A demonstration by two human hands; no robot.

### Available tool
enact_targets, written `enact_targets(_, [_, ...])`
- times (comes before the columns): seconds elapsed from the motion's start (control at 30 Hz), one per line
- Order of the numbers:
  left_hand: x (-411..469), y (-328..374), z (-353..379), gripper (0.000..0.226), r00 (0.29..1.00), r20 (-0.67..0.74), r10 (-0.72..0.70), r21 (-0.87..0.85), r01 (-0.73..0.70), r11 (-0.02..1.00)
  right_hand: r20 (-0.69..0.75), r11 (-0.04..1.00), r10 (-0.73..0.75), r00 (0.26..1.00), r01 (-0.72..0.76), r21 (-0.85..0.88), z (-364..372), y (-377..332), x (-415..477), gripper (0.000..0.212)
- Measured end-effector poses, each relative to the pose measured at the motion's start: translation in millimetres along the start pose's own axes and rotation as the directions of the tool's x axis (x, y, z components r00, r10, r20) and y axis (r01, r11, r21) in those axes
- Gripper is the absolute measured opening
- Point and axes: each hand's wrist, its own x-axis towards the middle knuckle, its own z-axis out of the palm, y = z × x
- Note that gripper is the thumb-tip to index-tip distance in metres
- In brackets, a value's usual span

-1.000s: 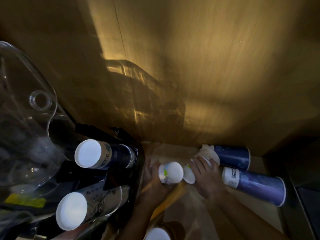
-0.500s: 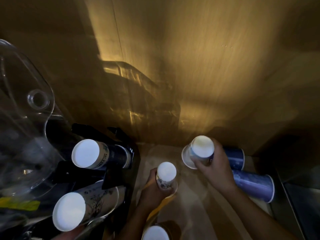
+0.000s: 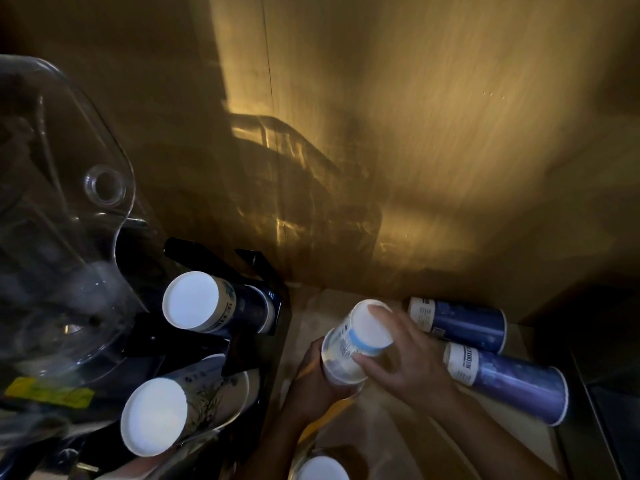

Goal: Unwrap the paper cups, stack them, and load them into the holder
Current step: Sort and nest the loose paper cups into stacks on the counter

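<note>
Low in the middle of the head view, both hands hold white paper cups bottom-up. My left hand (image 3: 304,382) grips the lower cup stack (image 3: 337,362) from below. My right hand (image 3: 405,358) holds the upper cup (image 3: 369,327) by its base, pushed down over the lower one. The black cup holder (image 3: 249,299) stands at the left with two stacks in it, one dark blue (image 3: 214,303) and one white with a plant print (image 3: 176,407).
Two dark blue cup stacks (image 3: 460,320) (image 3: 512,379) lie on their sides on the shelf to the right of my hands. Another cup base (image 3: 322,469) shows at the bottom edge. A clear plastic cover (image 3: 62,216) fills the left. A wooden wall rises close behind.
My hands came together: the cup in my right hand moved left and down onto the cup that my left hand holds.
</note>
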Motion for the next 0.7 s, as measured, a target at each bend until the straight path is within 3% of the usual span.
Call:
enact_targets(0.1, [-0.4, -4.9, -0.3, 0.074, 0.998, 0.027, -0.057, 0.100, 0.054, 0.994, 0.109, 0.997, 0.046, 0.993, -0.039, -0.065, 16.5, 12.1, -6.4, 0.065])
enact_targets(0.17, [-3.6, -7.4, 1.4, 0.061, 1.000, 0.012, -0.022, 0.161, 0.020, 0.987, 0.191, 0.986, 0.081, 0.978, -0.051, -0.158, 25.4, 19.3, -10.2, 0.063])
enact_targets(0.23, [-6.5, -6.4, 4.6, 0.070, 1.000, -0.014, 0.022, 0.198, -0.018, 0.980, 0.245, 0.977, 0.113, 0.963, -0.063, -0.204, 31.9, 22.5, -15.3, 0.059])
enact_targets(0.33, [-6.3, -2.8, 8.7, 0.089, 0.999, -0.015, 0.050, 0.196, -0.046, 0.979, 0.214, 0.980, 0.109, 0.971, -0.068, -0.189, 37.7, 25.0, -23.0, 0.051])
enact_targets(0.6, [-1.7, 0.3, 7.3, 0.085, 0.999, 0.032, 0.040, 0.172, -0.045, 0.984, 0.218, 0.977, 0.143, 0.965, -0.102, -0.188, 36.7, 23.2, -22.9, 0.053])
enact_targets(0.7, [0.7, 5.4, 6.7, 0.096, 0.994, 0.107, -0.009, 0.265, -0.019, 0.964, 0.245, 0.968, 0.163, 0.956, -0.106, -0.229, 35.3, 21.4, -22.4, 0.056])
